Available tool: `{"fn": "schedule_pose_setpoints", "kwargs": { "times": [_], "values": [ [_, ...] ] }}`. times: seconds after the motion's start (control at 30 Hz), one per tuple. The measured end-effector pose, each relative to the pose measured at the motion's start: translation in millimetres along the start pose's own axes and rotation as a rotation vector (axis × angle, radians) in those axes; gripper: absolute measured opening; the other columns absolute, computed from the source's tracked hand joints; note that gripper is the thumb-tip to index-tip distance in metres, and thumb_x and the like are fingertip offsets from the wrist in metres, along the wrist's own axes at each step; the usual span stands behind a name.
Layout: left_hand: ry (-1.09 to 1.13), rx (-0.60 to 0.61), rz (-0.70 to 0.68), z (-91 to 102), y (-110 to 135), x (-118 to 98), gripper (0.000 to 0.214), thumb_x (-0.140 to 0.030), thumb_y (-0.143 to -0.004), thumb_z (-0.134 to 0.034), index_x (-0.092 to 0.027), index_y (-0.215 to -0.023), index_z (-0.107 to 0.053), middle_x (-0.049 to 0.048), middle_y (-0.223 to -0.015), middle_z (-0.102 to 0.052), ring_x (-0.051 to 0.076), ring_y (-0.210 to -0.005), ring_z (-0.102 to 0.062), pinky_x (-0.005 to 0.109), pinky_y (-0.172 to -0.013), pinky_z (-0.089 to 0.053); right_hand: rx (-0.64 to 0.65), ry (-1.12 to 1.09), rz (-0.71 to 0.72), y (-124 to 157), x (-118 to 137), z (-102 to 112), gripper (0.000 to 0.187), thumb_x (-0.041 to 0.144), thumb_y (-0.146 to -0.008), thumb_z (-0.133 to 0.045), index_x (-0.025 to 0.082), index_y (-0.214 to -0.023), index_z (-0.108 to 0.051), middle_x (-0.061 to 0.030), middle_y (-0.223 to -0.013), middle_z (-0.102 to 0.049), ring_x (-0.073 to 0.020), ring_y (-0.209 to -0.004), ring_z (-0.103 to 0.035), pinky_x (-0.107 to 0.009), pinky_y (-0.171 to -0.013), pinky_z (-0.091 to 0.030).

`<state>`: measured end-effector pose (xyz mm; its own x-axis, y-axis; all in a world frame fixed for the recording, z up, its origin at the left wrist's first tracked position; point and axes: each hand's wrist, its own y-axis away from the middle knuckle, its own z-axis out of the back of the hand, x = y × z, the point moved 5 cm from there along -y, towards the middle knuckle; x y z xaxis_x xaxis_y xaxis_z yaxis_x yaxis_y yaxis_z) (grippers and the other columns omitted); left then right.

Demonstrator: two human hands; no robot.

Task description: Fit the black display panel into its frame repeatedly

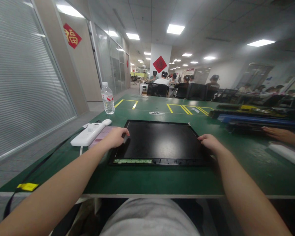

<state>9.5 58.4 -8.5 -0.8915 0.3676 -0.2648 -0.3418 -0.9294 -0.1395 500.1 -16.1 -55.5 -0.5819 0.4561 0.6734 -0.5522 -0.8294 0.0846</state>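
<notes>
A black LCD screen panel (159, 139) in a thin dark frame lies on the green table in front of me. Along its near edge runs a narrow green circuit strip (132, 161). My left hand (116, 136) is closed on the panel's left edge, thumb and fingers bent around the rim. On the opposite side, my right hand (208, 142) pinches the right edge. The fingertips under both edges are hidden.
Left of the panel lie a white power bank-like device (88, 134) and a pinkish sheet (102, 136). A water bottle (108, 99) stands behind them. At right are stacked dark and blue bars (258, 119) and another person's hand (281, 134).
</notes>
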Motion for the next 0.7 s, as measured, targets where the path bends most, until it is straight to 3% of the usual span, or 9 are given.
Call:
{"fn": "schedule_pose_setpoints", "kwargs": {
  "times": [0.17,0.33,0.53,0.7],
  "values": [
    [-0.043,0.001,-0.016,-6.0,1,0,0.060,0.004,-0.072,-0.048,-0.015,-0.126,-0.068,0.0166,-0.136,-0.062,0.027,-0.128,-0.059,0.031,-0.108,-0.042,0.001,0.021,0.000,2,2,0,0.043,-0.001,-0.067,-0.057,0.015,-0.099,-0.079,-0.0097,-0.087,-0.076,-0.0200,-0.076,-0.069,-0.027,-0.073,-0.053],
    [-0.030,0.080,-0.003,-10.3,4,-3,0.070,0.002,-0.079,-0.042,-0.005,-0.148,-0.048,0.0248,-0.146,-0.056,0.030,-0.135,-0.056,0.037,-0.110,-0.042,-0.024,0.057,0.044,3,5,7,0.038,0.000,-0.065,-0.061,0.017,-0.093,-0.081,-0.0091,-0.090,-0.077,-0.0214,-0.080,-0.070,-0.028,-0.074,-0.052],
    [0.046,0.137,0.043,-3.8,8,-2,0.075,0.003,-0.077,-0.044,-0.016,-0.149,-0.051,0.0175,-0.145,-0.061,0.030,-0.130,-0.061,0.036,-0.106,-0.045,-0.011,0.099,0.093,2,6,5,0.038,0.001,-0.068,-0.058,0.017,-0.093,-0.082,-0.0088,-0.092,-0.079,-0.0222,-0.083,-0.072,-0.029,-0.075,-0.053],
    [0.254,0.044,0.095,1.5,7,6,0.073,0.000,-0.068,-0.051,-0.026,-0.134,-0.065,0.0098,-0.133,-0.070,0.030,-0.120,-0.067,0.035,-0.098,-0.051,-0.029,0.131,0.136,0,8,2,0.044,-0.002,-0.066,-0.057,0.017,-0.097,-0.082,-0.0091,-0.099,-0.079,-0.0219,-0.090,-0.073,-0.027,-0.082,-0.052]
  ]
}}
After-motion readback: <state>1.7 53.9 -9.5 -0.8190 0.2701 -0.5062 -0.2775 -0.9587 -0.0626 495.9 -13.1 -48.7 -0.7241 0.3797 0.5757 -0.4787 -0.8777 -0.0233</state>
